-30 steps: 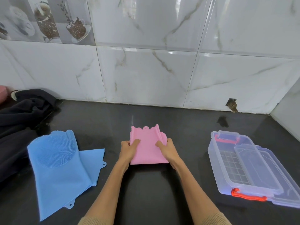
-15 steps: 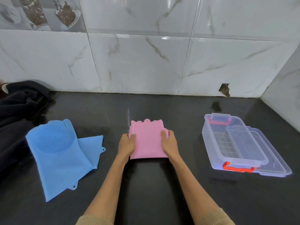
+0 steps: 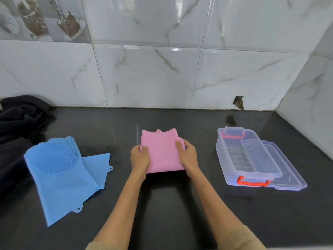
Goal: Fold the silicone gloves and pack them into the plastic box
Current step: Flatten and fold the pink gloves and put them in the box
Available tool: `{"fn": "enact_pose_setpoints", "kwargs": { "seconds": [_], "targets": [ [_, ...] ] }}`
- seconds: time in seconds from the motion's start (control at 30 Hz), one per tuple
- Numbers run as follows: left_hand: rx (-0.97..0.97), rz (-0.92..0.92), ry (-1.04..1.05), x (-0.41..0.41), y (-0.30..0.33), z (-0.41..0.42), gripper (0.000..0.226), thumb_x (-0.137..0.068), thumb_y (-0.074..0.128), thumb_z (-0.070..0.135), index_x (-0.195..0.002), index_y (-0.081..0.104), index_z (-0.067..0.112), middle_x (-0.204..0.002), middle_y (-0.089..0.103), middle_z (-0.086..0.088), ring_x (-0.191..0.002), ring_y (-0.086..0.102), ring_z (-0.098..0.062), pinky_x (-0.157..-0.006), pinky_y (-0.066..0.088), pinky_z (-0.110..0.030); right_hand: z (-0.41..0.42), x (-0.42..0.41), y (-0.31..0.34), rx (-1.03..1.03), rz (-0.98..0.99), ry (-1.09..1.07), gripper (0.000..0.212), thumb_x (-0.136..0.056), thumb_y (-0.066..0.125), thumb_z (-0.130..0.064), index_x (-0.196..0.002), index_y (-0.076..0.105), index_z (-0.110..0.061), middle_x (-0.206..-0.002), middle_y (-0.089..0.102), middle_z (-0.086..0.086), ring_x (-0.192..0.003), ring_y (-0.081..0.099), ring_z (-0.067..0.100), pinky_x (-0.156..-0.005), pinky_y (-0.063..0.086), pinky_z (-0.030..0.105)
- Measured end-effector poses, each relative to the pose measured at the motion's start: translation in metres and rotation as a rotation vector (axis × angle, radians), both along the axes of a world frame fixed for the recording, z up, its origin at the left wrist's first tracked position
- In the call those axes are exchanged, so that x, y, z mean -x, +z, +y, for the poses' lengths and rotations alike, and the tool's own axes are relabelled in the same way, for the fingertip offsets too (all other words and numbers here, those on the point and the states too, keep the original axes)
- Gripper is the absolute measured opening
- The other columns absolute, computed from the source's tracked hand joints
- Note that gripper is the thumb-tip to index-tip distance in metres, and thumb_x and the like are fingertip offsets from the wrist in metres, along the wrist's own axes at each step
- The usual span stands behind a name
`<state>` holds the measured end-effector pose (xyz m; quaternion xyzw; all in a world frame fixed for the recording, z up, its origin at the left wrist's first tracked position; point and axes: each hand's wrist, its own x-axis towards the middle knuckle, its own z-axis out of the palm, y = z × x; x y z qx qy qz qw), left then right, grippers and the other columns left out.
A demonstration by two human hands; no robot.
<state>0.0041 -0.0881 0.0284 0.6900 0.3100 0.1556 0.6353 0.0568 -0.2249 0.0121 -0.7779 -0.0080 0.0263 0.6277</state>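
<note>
Both hands grip the folded pink gloves between them.

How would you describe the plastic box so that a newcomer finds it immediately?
Look at the black countertop, at its right side near the wall corner. The plastic box stands there, open, its lid alongside. It alone is transparent, with red handles.

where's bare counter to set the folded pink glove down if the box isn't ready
Bare dark counter lies between the pink glove and the plastic box, also between the pink glove and the blue gloves, and along the wall behind them. The left side is crowded: blue gloves, then black cloth. The box lid fills the right.
</note>
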Motion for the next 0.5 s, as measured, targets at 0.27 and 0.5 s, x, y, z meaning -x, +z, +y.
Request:
{"fn": "enact_pose_setpoints", "kwargs": {
  "seconds": [0.27, 0.5],
  "targets": [
    [0.021, -0.132, -0.143, -0.024, 0.028, -0.042, 0.016, -0.097, 0.038, 0.011, -0.092, 0.050, 0.004, -0.086, 0.052, -0.007, -0.076, 0.047, -0.020, -0.069, 0.039, -0.032, -0.049, -0.014, 0.042, 0.039, -0.082, -0.115, 0.042, -0.097, 0.046, -0.039, -0.132, 0.052, -0.017, -0.126, 0.060, 0.004, -0.108, 0.058, 0.020, -0.088, 0.048, 0.033],
    [0.008, -0.114, -0.316, -0.050, 0.043, -0.110, 0.014, -0.097, 0.038, 0.012, -0.096, 0.050, 0.006, -0.097, 0.054, -0.009, -0.088, 0.050, -0.021, -0.073, 0.040, -0.032, -0.121, -0.013, 0.067, 0.067, -0.076, -0.284, 0.043, -0.096, 0.047, -0.039, -0.133, 0.051, -0.016, -0.128, 0.058, 0.006, -0.109, 0.057, 0.021, -0.095, 0.046, 0.036]
  ]
}}
